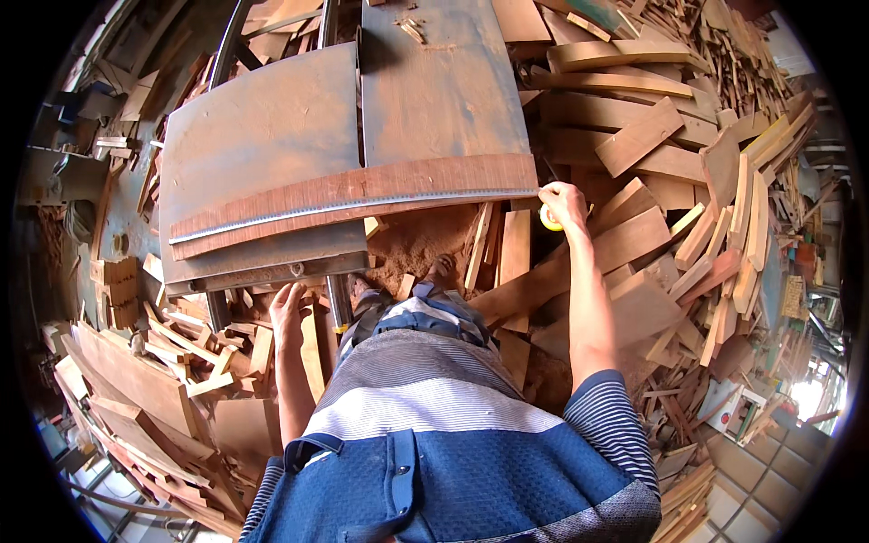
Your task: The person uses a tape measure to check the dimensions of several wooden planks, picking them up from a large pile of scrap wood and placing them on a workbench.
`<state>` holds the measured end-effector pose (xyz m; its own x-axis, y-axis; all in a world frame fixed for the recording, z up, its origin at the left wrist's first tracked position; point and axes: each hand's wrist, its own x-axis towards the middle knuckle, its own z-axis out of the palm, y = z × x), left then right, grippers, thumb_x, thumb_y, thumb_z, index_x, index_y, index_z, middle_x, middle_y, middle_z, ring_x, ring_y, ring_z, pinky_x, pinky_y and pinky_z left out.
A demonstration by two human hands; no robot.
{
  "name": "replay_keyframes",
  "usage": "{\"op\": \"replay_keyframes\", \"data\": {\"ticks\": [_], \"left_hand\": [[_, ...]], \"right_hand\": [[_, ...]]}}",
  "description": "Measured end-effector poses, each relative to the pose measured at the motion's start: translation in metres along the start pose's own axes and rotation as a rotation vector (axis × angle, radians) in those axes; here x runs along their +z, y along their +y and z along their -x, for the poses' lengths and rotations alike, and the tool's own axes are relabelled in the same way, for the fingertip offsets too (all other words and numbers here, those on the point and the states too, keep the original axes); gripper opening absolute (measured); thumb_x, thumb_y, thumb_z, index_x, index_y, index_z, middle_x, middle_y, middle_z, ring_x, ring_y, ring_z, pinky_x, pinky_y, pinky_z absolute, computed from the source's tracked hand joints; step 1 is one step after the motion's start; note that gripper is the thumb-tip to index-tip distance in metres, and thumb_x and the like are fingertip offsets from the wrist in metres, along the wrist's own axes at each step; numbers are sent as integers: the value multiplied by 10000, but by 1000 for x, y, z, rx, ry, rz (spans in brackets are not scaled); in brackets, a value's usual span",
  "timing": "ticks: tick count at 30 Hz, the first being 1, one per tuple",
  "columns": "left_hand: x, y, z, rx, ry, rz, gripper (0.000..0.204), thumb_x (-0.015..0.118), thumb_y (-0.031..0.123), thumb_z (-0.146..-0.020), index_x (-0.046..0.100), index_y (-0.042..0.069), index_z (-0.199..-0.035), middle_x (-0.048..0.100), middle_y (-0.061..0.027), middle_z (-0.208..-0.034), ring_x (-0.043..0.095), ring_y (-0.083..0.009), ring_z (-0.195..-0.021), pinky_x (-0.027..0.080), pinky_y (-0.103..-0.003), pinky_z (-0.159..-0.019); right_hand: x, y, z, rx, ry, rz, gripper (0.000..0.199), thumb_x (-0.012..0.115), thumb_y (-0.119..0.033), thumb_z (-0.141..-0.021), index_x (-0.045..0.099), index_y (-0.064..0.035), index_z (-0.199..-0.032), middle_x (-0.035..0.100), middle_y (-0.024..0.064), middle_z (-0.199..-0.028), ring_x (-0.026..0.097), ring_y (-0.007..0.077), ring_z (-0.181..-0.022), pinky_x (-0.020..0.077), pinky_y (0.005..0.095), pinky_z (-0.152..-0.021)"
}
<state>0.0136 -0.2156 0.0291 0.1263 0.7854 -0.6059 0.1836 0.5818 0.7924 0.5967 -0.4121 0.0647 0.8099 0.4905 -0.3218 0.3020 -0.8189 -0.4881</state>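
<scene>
A long reddish-brown wooden board [362,188] lies across a metal machine table. Along its length runs the pale blade of a tape measure [380,204], from near the board's left end to its right end. There my right hand [565,204] is closed around the yellow-green tape case [549,218], which shows partly below the fingers. My left hand [288,306] hangs just in front of the table's near edge, below the board. It holds nothing visible, and its fingers are loosely stretched out.
The rusty table has a left plate [272,118] and a right plate [434,90], split by a narrow gap. A metal rail [272,274] runs along its front. Stacked planks [634,118] crowd the right; offcuts [213,353] and boards pile up at left. Sawdust [421,244] lies beneath.
</scene>
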Motion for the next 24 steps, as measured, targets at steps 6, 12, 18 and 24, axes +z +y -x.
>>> {"op": "replay_keyframes", "data": {"ticks": [6,12,18,24], "left_hand": [[-25,20,-38,-32,-77,352,355,636,334,-1027,612,33,-1213,685,-87,-1098,691,-179,-881,598,-320,-743],[-61,49,-83,60,-24,817,480,535,498,-1039,551,91,-1294,635,-100,-1206,647,-253,-1077,539,-391,-933],[-92,56,-114,194,-159,982,219,563,353,-1057,589,136,-1045,684,-28,-909,648,-207,-822,515,-369,-832],[-12,92,-65,88,-303,220,466,539,511,-1029,637,61,-1106,703,-92,-1026,665,-202,-927,541,-374,-837]], "right_hand": [[23,-38,95,-163,-415,-226,134,709,-163,-875,769,-48,-912,668,12,-652,561,56,-508,419,252,-454],[107,-114,207,-231,-750,-241,244,731,-234,-872,777,-30,-999,733,36,-793,632,87,-671,501,264,-611],[139,-145,213,-231,-827,-243,241,711,-250,-889,762,-22,-950,711,23,-777,639,89,-734,502,268,-692],[126,-157,207,-47,-807,-458,247,685,-232,-933,747,7,-929,705,29,-791,645,97,-738,508,260,-687]]}}
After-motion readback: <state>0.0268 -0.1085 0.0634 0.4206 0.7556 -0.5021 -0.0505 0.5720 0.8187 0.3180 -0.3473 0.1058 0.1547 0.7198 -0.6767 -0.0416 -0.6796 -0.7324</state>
